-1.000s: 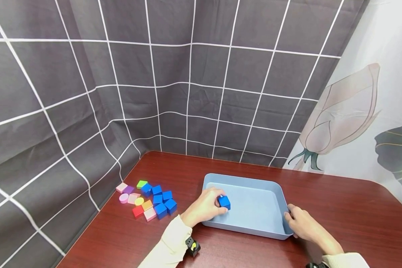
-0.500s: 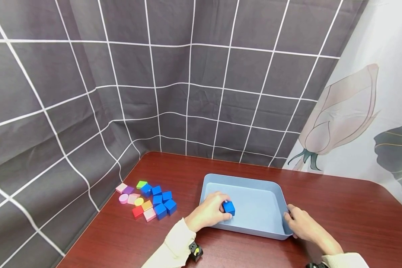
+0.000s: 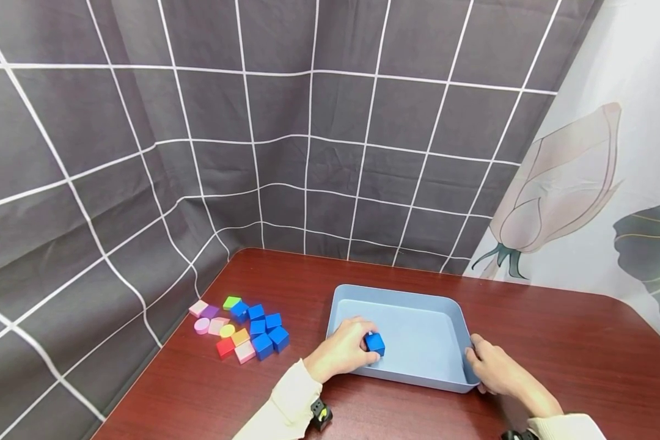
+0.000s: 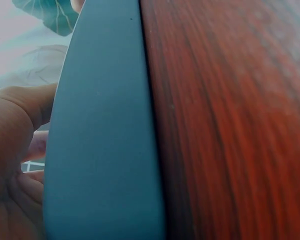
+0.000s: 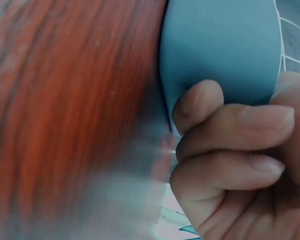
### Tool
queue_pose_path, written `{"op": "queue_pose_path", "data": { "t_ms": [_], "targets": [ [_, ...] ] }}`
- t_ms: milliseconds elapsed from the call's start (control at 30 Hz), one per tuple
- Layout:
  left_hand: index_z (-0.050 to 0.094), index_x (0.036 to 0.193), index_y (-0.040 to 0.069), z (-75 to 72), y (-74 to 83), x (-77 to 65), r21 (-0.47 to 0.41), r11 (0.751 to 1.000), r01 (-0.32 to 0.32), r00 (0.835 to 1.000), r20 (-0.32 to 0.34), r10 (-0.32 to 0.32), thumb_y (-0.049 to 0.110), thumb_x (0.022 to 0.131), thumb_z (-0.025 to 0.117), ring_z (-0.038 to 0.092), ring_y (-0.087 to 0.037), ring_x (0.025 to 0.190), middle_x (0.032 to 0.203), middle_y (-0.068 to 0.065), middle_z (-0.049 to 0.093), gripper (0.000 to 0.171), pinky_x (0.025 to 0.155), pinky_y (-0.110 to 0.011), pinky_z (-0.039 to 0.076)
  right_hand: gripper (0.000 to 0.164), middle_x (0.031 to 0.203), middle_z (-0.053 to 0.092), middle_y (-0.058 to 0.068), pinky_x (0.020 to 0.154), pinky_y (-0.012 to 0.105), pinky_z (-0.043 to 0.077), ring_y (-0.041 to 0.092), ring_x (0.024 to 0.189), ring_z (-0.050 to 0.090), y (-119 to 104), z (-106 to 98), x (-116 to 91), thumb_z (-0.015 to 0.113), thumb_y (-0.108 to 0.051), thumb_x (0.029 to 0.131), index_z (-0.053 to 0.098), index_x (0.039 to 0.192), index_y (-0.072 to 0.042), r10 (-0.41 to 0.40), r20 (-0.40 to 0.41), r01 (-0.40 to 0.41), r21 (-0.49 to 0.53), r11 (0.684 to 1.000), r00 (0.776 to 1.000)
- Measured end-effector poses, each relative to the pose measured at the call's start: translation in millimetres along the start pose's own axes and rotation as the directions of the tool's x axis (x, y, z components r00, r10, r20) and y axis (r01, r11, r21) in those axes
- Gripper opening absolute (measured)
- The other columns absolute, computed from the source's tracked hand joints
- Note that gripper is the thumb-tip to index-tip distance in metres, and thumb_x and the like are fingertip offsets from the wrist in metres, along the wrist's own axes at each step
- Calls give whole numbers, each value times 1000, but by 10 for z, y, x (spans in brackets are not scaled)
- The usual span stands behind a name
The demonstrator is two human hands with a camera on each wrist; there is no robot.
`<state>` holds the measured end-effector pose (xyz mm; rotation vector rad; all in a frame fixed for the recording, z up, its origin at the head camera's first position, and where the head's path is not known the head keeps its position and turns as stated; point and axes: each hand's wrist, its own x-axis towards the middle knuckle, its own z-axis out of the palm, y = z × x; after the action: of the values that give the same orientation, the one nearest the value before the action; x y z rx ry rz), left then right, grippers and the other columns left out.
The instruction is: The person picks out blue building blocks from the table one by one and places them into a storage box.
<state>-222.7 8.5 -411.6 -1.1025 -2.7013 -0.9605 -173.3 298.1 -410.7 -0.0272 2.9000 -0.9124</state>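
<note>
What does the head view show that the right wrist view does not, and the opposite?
Only the head view: the left hand holding a blue cube, and the cluster of small multicoloured blocks lying to its left.

Only the right wrist view: the palm side of the right hand, with its fingernails clear.

Both: the right hand gripping the shallow light-blue tray, the red-brown wood-grain table and the white-lined dark grey cloth.

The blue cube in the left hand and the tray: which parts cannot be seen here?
Head view: the left hand covers part of the blue cube and of the tray.
Left wrist view: the tray's wall hides the blue cube.
Right wrist view: the top edge cuts off the tray.
</note>
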Motion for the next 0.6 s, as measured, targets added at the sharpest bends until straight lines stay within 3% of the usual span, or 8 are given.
{"op": "queue_pose_path", "data": {
  "t_ms": [267,600],
  "targets": [
    [64,88,9,9,-21,-8,59,998,21,999,23,-22,16,71,74,44,-3,70,77,3,53,21,59,-12,39,12,40,46,4,42,28,42,15,28,43,-32,30,-16,37,-9,95,33,84,-5,-26,22,26,16,1000,999],
    [61,78,11,9,26,-26,87,993,82,995,45,-86,13,69,74,42,-4,65,71,2,51,16,56,-14,38,14,40,47,4,44,27,42,14,28,43,-21,37,-32,35,-10,96,31,83,-6,-19,35,18,27,999,999]
  ]
}}
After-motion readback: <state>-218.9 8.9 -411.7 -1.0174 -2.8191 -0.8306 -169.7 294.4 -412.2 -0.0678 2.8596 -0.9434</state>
